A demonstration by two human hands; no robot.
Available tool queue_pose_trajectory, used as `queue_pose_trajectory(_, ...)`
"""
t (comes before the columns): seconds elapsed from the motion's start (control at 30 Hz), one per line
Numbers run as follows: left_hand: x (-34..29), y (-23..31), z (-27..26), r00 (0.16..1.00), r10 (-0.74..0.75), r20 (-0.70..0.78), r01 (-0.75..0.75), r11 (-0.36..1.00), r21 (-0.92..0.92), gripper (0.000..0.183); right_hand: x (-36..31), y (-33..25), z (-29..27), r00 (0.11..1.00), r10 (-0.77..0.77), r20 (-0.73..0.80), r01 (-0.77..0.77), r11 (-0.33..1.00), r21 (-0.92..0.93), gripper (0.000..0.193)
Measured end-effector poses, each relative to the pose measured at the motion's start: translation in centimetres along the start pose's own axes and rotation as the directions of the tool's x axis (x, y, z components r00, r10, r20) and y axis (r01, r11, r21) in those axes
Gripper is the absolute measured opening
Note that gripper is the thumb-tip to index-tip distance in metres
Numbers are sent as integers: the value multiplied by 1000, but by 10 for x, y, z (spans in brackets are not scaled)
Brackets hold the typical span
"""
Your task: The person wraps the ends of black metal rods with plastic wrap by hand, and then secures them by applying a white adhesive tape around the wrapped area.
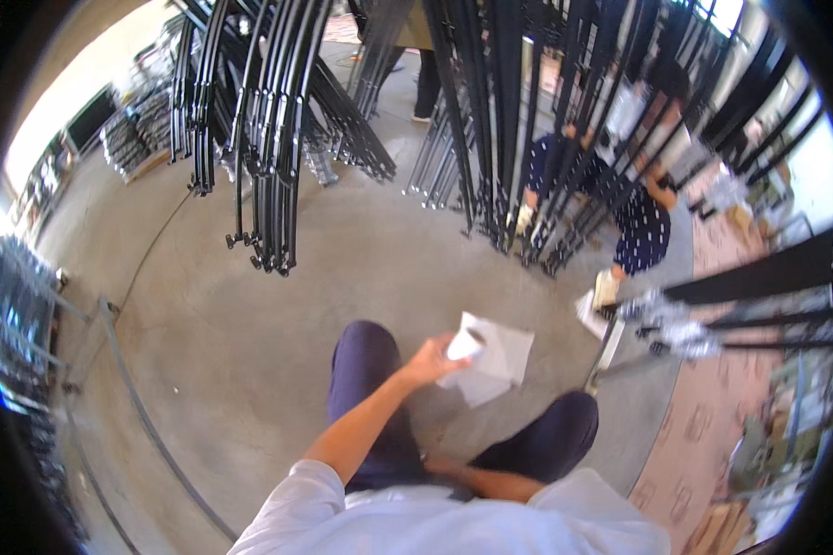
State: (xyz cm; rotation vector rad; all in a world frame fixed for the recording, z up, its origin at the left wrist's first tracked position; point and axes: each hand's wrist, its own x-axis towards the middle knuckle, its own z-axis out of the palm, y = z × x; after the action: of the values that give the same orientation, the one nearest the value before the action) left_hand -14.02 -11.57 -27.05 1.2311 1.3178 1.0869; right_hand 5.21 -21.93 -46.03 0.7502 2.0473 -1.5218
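Note:
My left hand (425, 362) reaches forward past my left knee, its fingers closed round a small white paper cup (465, 346). The cup is tilted, and a darker patch shows at its upper side. Below and beyond it a white sheet of paper (502, 363) lies on the concrete floor, creased and with its corners spread. My right hand (442, 464) rests low between my thighs, close to my lap. Its fingers are too blurred and shaded to make out, and I see nothing in it.
Bundles of black metal rods (273, 139) hang ahead, with more rods (509, 120) to the right. Behind those a person in a dark patterned top (643, 227) bends down, wearing pale gloves (607, 289). Grey metal bars (139, 398) stand at the left.

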Motion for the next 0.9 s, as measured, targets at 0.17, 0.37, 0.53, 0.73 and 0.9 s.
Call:
queue_pose_trajectory(0.17,-40,25,-27,986,78,-150,-128,924,-362,43,38,-21,-58,997,-73,10,66,828,-556,27)
queue_pose_trajectory(0.37,-48,79,-11,981,192,-31,-190,915,-356,46,-167,-114,-170,400,30,-916,916,-39,399,56)
queue_pose_trajectory(0.53,-55,83,11,980,192,51,-182,972,-150,49,-221,-157,-164,240,5,-971,598,787,152,39)
queue_pose_trajectory(0.73,-52,76,40,894,429,-128,-343,839,422,49,-211,-103,-191,-200,374,-905,841,540,38,24)
queue_pose_trajectory(0.9,-41,86,87,743,587,-322,-276,707,652,51,-212,-115,-197,-76,423,-903,955,293,57,32)
